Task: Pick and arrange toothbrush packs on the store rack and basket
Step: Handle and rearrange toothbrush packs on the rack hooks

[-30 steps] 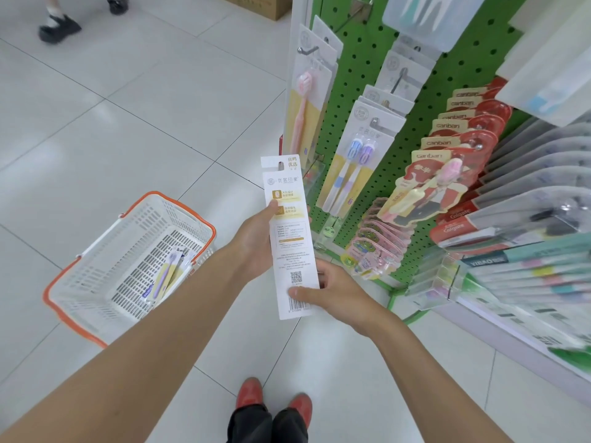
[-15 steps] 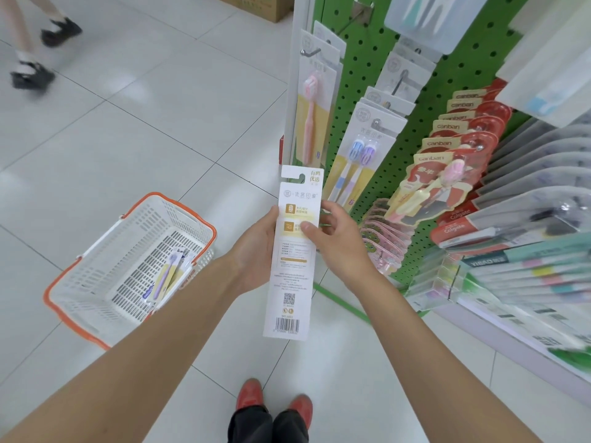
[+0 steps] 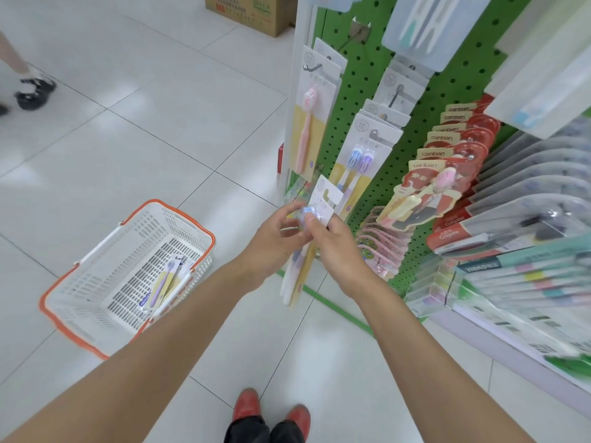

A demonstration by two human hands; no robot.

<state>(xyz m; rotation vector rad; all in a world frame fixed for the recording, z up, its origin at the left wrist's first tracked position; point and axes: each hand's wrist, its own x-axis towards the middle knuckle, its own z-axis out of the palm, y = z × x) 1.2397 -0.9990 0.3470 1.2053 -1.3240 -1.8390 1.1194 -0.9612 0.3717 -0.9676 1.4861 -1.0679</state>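
Observation:
A toothbrush pack [image 3: 323, 204] with a white card top and a blue brush head hangs upright between my hands, close to the green pegboard rack [image 3: 358, 75]. My left hand [image 3: 275, 238] holds its left edge with curled fingers. My right hand [image 3: 332, 241] pinches the pack near the brush head. The lower part of the pack shows below my hands. On the floor to the left sits a white basket [image 3: 96, 282] with an orange rim, and several toothbrush packs [image 3: 163, 282] lie in it.
Hooks on the rack carry a pink toothbrush pack [image 3: 308, 123], a twin blue-purple pack [image 3: 361, 161], red canban packs [image 3: 447, 155] and more rows to the right. A cardboard box [image 3: 252, 11] stands behind. A person's shoe [image 3: 33, 91] is at far left.
The pack turned from its printed back to its front and moved up toward the rack. My right hand stayed near its top; the passer-by's feet shifted at far left.

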